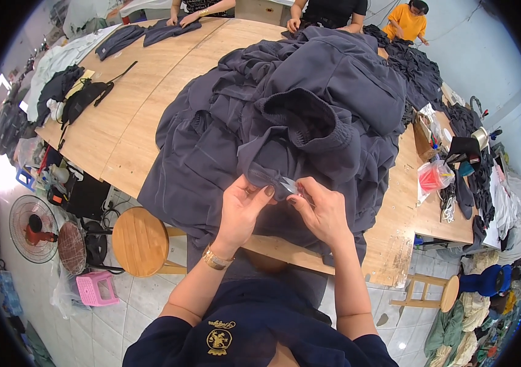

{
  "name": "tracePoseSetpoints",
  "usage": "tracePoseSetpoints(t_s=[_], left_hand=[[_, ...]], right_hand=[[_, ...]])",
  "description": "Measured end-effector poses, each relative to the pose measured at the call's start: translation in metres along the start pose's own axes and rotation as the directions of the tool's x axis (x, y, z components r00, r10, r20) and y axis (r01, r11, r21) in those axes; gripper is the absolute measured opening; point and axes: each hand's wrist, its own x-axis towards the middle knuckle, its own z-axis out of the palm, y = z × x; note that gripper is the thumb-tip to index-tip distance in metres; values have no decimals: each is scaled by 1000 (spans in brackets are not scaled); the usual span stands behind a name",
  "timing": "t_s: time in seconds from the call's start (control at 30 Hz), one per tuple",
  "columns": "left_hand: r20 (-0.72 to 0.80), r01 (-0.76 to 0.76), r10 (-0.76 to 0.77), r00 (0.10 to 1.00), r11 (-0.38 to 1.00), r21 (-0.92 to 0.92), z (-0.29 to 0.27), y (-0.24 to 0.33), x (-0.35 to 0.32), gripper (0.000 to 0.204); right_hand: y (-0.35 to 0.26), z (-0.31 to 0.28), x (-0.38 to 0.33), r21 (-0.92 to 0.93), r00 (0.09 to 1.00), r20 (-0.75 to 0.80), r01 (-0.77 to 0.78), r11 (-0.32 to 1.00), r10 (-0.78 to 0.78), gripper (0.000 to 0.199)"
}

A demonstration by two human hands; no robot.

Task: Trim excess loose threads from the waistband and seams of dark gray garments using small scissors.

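A large heap of dark grey garments (211, 147) lies over the near side of the wooden table, with an elastic waistband opening (309, 119) facing up in its middle. My left hand (245, 205) is closed, pinching a hemmed edge of grey cloth (263, 174) between thumb and fingers. Close beside it, my right hand (321, 208) is closed around small thread snips (287, 184). The silvery blades point left and lie against the held edge. The handle of the snips is mostly hidden in my fingers. A gold watch sits on my left wrist.
Across the wooden table (150, 116), other people handle dark cloth at the far edge. A black bag (86, 101) lies to the left. At right are a red-filled plastic bag (436, 177) and more garments. A round stool (140, 241) and a fan (34, 229) stand at lower left.
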Motion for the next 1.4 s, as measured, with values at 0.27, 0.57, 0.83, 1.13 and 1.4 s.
tracePoseSetpoints(t_s=[0.27, 0.57, 0.83, 1.13, 1.4], left_hand=[[18, 5, -6, 1000, 1000, 20, 0, 1, 0, 19], [37, -6, 6, 999, 1000, 18, -1, 0, 0, 20], [40, 17, -17, 999, 1000, 20, 2, 3, 0, 19], [61, 19, -19, 998, 1000, 3, 0, 2, -1, 18], [72, -28, 23, 997, 997, 68, 0, 3, -1, 19]], right_hand=[[-1, -7, 3, 47, 998, 70, 2, 999, -5, 31], [-2, -8, 3, 53, 997, 70, 35, 998, -38, 31], [0, -6, 2, 97, 999, 33, 20, 995, -24, 29], [-1, -12, 6, 71, 992, 109, 50, 996, -57, 31], [-1, -11, 5, 141, 977, 211, -71, 987, 40, 25]])
